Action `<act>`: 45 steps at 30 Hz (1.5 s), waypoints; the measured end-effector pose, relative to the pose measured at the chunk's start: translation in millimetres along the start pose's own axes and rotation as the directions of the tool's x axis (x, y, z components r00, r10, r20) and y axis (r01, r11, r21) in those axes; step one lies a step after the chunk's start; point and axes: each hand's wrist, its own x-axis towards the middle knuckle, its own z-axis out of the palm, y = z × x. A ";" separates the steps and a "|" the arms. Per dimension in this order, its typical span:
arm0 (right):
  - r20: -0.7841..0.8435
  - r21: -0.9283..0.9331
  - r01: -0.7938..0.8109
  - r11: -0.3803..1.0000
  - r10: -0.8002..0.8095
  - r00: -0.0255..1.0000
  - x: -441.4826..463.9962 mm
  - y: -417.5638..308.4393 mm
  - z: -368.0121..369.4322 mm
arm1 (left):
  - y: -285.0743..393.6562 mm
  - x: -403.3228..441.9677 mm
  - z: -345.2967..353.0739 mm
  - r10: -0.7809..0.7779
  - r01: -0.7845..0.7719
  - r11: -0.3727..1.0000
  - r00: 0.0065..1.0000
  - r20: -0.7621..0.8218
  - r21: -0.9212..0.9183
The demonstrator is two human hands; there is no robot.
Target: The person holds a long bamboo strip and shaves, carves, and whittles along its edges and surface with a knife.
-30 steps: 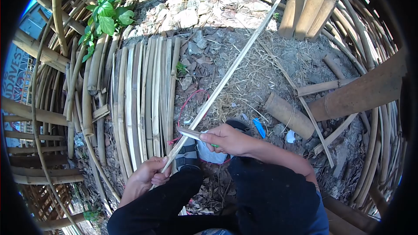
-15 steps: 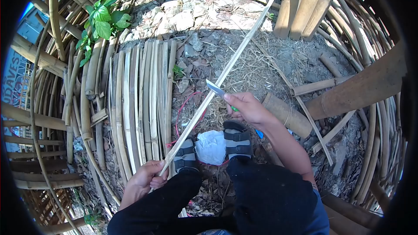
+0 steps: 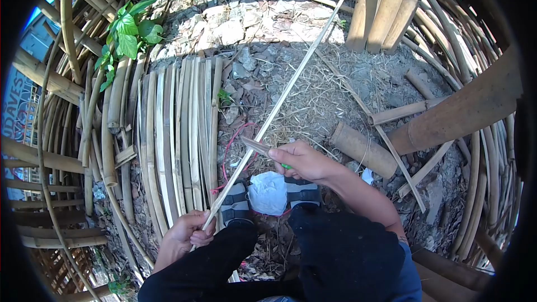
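Note:
A long thin bamboo strip (image 3: 296,75) slants from my lap up to the far right. My left hand (image 3: 189,231) is closed round its near end, beside my left knee. My right hand (image 3: 302,161) grips a knife (image 3: 257,146) by its handle, of which a bit of green shows. The blade lies across the strip around its lower middle and points left. Under the knife hand are my sandals (image 3: 235,204), with a crumpled white bag (image 3: 268,193) between them.
Several split bamboo slats (image 3: 184,134) lie side by side on the left. A leafy plant (image 3: 130,31) grows behind them. Thick bamboo poles (image 3: 464,109) and a short bamboo piece (image 3: 363,150) are at right. Pink string (image 3: 228,154) lies near my left foot. Shavings and stones cover the ground.
The knife and my right hand have slid down along the strip, toward my left hand. My left hand keeps its hold. The view has shifted slightly.

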 end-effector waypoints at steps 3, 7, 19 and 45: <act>-0.086 0.072 0.017 0.997 -0.011 0.996 7.8 -1.1 -39.3 | -3.5 -2.9 -1.5 0.017 -0.016 1.000 0.999 -0.031 0.027; -0.125 0.060 0.002 0.998 0.006 0.992 3.6 -7.0 -26.4 | -2.9 -0.6 -5.5 0.010 -0.010 1.000 1.000 -0.002 0.001; -0.134 0.136 -0.021 0.990 0.039 0.990 9.1 -1.8 -52.1 | -1.3 -1.2 2.4 -0.019 0.021 0.999 0.998 -0.062 0.037; -0.326 0.041 -0.018 0.999 0.031 0.945 11.4 -12.2 -103.7 | -5.0 -3.6 5.1 -0.064 0.073 0.996 0.984 -0.164 0.052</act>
